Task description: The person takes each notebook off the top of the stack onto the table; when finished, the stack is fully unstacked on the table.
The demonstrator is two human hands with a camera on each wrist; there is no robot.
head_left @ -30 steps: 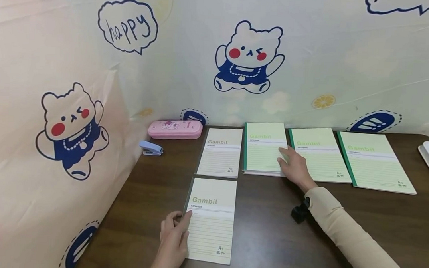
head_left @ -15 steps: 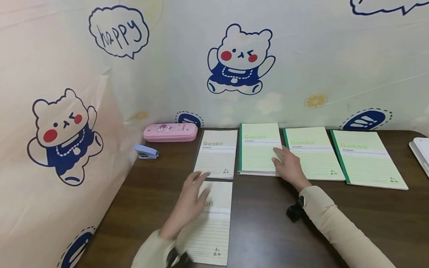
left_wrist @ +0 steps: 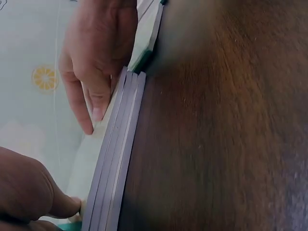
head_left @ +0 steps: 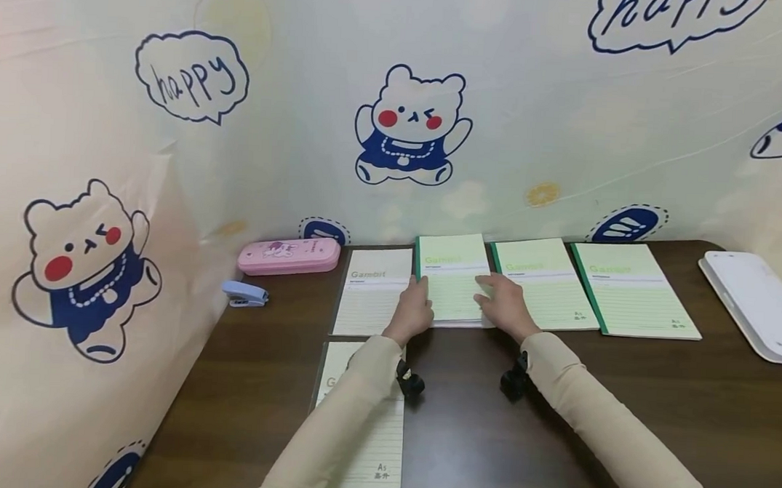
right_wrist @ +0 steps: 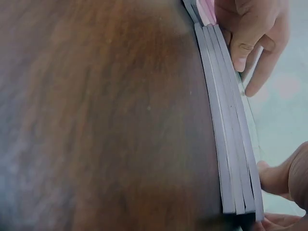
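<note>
This is a spot for school or desk work, but it is hard to tell if it is in a home or an office. On the brown table (head_left: 461, 436) there are lined notebooks (head_left: 637, 302), a pink pencil case (head_left: 288, 255) and a small blue stapler (head_left: 245, 294). Behind the table and along its left side is a big cloth (head_left: 290, 145) with cartoon bears (head_left: 404, 153).
</note>
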